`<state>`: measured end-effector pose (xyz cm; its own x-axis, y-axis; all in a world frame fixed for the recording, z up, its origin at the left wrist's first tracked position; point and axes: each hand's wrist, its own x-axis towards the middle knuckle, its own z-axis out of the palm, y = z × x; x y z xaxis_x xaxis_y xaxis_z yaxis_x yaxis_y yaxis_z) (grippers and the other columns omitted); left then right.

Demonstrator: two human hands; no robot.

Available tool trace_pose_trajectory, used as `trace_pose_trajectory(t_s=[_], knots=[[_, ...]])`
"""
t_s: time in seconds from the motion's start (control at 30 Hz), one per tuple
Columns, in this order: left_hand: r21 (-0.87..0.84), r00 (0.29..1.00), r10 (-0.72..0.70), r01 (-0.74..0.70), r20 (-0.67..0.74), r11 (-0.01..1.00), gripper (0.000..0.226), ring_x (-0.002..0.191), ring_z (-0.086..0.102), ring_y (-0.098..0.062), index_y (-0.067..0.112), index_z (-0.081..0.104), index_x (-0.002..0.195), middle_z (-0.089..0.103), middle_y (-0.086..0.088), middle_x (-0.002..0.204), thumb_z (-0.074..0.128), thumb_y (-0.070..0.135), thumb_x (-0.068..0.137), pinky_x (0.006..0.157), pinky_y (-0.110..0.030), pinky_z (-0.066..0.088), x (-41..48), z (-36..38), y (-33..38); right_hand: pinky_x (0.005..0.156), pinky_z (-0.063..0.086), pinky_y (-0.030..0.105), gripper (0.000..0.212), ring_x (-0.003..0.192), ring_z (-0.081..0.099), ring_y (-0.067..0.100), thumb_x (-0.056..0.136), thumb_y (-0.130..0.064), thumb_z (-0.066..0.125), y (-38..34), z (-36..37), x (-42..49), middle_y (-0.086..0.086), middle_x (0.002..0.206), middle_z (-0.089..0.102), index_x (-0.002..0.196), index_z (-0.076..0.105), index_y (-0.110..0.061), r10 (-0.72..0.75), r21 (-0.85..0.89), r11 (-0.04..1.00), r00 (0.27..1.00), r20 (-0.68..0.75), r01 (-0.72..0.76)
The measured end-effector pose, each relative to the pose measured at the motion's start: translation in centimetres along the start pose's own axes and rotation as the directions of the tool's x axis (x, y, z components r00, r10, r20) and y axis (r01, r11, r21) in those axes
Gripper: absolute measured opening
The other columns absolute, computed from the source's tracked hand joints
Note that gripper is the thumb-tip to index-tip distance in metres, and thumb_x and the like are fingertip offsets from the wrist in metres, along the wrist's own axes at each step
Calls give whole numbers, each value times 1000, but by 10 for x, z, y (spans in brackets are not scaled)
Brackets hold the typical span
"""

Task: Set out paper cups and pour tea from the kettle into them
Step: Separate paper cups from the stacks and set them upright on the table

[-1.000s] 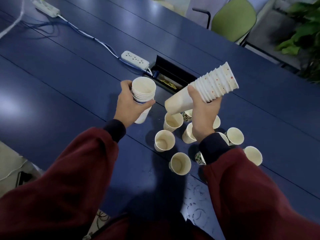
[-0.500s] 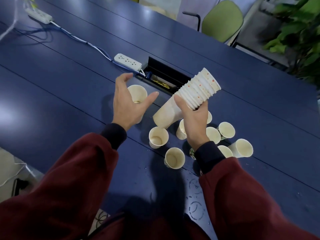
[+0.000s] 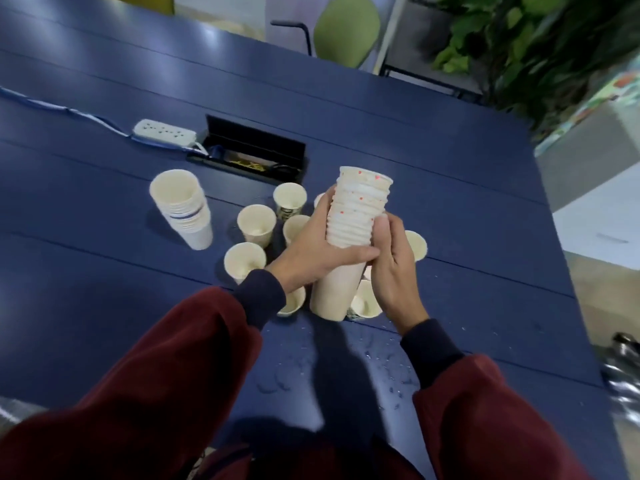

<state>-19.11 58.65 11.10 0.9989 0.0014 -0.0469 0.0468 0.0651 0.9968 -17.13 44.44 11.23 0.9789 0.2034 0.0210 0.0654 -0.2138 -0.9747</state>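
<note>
Left hand (image 3: 309,251) and right hand (image 3: 393,273) both curl round the tall cup stack (image 3: 356,211); shorter stack (image 3: 183,209) stands left of it.

Both hands (image 3: 311,251) grip tall cup stack (image 3: 349,237).

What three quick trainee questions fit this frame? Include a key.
1. True or false: the short stack stands free on the table.
2. Left grip and right grip: which holds the tall stack? A left only; B right only; C both.
3. Fill in: the tall stack's dots are ___.
Key: 1 true; 2 C; 3 red.
</note>
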Motion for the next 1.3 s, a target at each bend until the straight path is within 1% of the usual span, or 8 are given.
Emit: trace_pose_trajectory(t_s=[0.17, 0.33, 0.47, 0.67, 0.77, 1.0, 1.17, 1.3], knots=[[109, 992, 32, -46, 121, 993, 89, 118, 60, -3, 30, 35, 142, 61, 5, 130, 81, -4, 75, 91, -24, 53, 11, 62, -2, 79, 49, 19, 36, 96, 63, 7, 104, -38, 52, 4, -89, -2, -6, 119, 61, 138, 51, -24, -77, -99, 993, 988, -132, 64], [168, 985, -51, 23, 163, 986, 90, 120, 62, -14, 27, 40, 145, 64, 6, 129, 89, 29, 70, 100, -43, 53, 15, 117, -22, 63, 47, 24, 20, 68, 56, 9, 103, -20, 57, 7, -157, -1, 1, 77, 64, 91, 69, -9, -89, -136, 987, 996, -15, 86], [203, 989, -101, 77, 111, 976, 95, 120, 59, -4, 27, 34, 150, 61, 11, 132, 88, 32, 72, 97, -26, 50, 15, 161, -35, 61, 46, 21, 26, 62, 54, 8, 102, -16, 59, 21, -197, -5, 5, 67, 61, 83, 69, -2, -75, -136, 987, 995, 64, 83], [268, 972, -221, 192, 83, 944, 82, 114, 63, -8, 39, 45, 137, 64, 14, 125, 87, 46, 66, 101, -41, 51, 8, 194, -66, 57, 43, 35, 34, 57, 48, 20, 102, -29, 58, 59, -229, 0, 8, 65, 62, 75, 67, -10, -93, -259, 963, 994, -64, 74], [246, 951, -307, 290, 33, 925, 79, 111, 63, -1, 36, 47, 137, 67, 17, 120, 88, 37, 70, 99, -30, 49, -4, 195, -81, 60, 45, 37, 33, 65, 57, 30, 101, -31, 56, 78, -241, 12, 11, 68, 63, 78, 66, -10, -112, -320, 946, 981, -155, 58], [210, 918, -391, 395, -64, 894, 51, 91, 63, 15, 31, 55, 121, 68, 18, 110, 83, 21, 80, 72, -4, 46, -16, 192, -97, 83, 48, 28, 20, 95, 66, 27, 98, -12, 56, 116, -232, 35, 10, 105, 74, 109, 72, -5, 2, -594, 802, 995, 95, 55], [152, 898, -426, 438, -109, 886, 55, 95, 64, 9, 27, 56, 125, 67, 16, 112, 85, 25, 77, 72, -7, 47, -17, 195, -104, 96, 50, 43, 34, 112, 61, 39, 101, -17, 54, 123, -219, 41, 21, 126, 65, 132, 58, -3, 155, -663, 747, 958, 241, 46], [105, 885, -452, 463, -111, 880, 63, 107, 65, -7, 23, 57, 127, 69, 9, 116, 88, 29, 72, 84, -20, 49, -17, 201, -111, 93, 50, 43, 34, 98, 65, 29, 97, -19, 59, 123, -223, 25, 9, 129, 63, 130, 60, -11, -47, -614, 777, 986, 160, 137]])
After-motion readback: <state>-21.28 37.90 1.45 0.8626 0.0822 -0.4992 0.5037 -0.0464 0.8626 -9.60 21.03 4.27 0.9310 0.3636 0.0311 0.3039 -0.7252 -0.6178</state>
